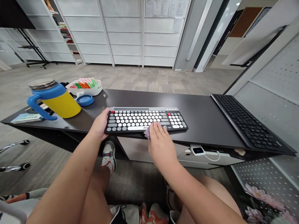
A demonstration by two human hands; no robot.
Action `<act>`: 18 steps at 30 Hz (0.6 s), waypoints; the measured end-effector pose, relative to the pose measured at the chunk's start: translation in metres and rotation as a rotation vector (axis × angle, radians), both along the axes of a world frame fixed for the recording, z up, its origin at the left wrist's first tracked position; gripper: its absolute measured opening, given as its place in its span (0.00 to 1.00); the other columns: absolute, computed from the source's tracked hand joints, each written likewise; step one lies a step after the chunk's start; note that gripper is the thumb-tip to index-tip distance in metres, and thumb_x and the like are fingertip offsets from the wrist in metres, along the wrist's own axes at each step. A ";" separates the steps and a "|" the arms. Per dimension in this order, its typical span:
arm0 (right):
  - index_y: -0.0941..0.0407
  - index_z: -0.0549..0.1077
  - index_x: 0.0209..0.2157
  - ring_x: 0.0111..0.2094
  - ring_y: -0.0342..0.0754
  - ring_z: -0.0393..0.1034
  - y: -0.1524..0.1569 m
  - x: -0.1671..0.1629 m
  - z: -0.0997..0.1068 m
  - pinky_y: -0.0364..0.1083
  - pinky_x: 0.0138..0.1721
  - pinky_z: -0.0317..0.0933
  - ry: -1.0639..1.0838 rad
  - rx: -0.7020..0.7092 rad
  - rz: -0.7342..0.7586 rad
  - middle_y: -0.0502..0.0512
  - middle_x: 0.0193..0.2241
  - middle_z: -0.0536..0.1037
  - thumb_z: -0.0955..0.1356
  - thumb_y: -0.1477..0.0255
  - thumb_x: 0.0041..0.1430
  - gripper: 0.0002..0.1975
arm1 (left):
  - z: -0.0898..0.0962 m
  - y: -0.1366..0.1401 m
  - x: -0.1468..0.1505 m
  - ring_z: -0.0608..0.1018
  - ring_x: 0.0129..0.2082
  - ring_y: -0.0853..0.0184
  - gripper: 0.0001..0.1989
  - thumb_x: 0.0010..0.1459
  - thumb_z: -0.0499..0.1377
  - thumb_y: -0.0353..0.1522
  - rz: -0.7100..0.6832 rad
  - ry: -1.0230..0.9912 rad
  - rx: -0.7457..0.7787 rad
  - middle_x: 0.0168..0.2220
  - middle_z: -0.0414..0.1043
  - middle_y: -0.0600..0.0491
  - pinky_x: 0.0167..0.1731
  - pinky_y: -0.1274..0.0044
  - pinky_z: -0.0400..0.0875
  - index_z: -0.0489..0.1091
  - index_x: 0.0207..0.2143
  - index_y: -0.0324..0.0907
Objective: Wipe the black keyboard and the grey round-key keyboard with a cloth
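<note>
Fingers of the right hand [161,144] lie together, closed over a crumpled purple-patterned cloth [147,133] that pokes out beside them, pressed to the front edge of a compact wireless-style keyboard [140,117]. The left hand [99,126] is clamped round the keyboard's left end, apparently to keep it from sliding under that pressure. The keyboard lies along the near edge of the dark desk [193,109], probably for easy reach. Its space bar [134,128] carries lettering that looks like "acer", the end close against the fingers. A black keyboard [243,118] sits at the right, its small mark unreadable; the yellow-and-blue mug [62,104] at the left shows no legible brand. Sheets [164,7] on the cabinet are too small to read.
</note>
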State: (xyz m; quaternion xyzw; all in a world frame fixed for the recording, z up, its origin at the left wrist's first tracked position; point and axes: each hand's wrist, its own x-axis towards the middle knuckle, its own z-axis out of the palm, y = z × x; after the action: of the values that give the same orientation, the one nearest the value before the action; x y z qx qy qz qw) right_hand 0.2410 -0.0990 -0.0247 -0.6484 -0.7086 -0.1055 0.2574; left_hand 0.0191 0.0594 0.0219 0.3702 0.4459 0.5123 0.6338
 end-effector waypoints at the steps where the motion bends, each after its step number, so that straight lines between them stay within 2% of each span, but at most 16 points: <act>1: 0.71 0.66 0.69 0.72 0.64 0.59 -0.001 -0.008 0.000 0.65 0.71 0.57 0.006 -0.005 0.023 0.75 0.69 0.65 0.62 0.78 0.70 0.28 | -0.001 0.001 0.000 0.86 0.36 0.61 0.18 0.71 0.56 0.42 -0.001 0.000 -0.003 0.39 0.84 0.47 0.41 0.71 0.82 0.77 0.49 0.38; 6: 0.71 0.64 0.70 0.74 0.62 0.54 0.010 -0.030 0.000 0.63 0.74 0.51 0.015 -0.014 0.110 0.71 0.71 0.61 0.60 0.79 0.71 0.28 | -0.004 0.002 -0.002 0.86 0.34 0.60 0.17 0.69 0.58 0.43 0.005 0.012 -0.021 0.36 0.83 0.48 0.38 0.71 0.83 0.77 0.45 0.39; 13: 0.69 0.63 0.71 0.75 0.58 0.53 0.024 -0.077 -0.001 0.59 0.76 0.46 0.025 0.123 0.240 0.67 0.72 0.61 0.59 0.75 0.75 0.27 | -0.004 -0.003 0.000 0.85 0.36 0.61 0.15 0.68 0.57 0.42 -0.010 -0.031 0.020 0.36 0.83 0.50 0.41 0.72 0.81 0.77 0.44 0.40; 18: 0.68 0.64 0.71 0.75 0.56 0.53 0.033 -0.109 0.003 0.57 0.77 0.44 0.056 0.148 0.288 0.65 0.72 0.63 0.59 0.75 0.75 0.27 | -0.005 -0.001 -0.001 0.85 0.40 0.63 0.14 0.67 0.58 0.41 0.017 0.000 0.069 0.37 0.83 0.51 0.44 0.75 0.79 0.78 0.42 0.41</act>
State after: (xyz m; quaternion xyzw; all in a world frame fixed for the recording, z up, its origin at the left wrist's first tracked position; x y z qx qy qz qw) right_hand 0.1324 -0.0661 -0.0220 -0.5221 -0.7772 -0.1011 0.3364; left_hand 0.0178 0.0579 0.0166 0.3878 0.4313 0.5328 0.6162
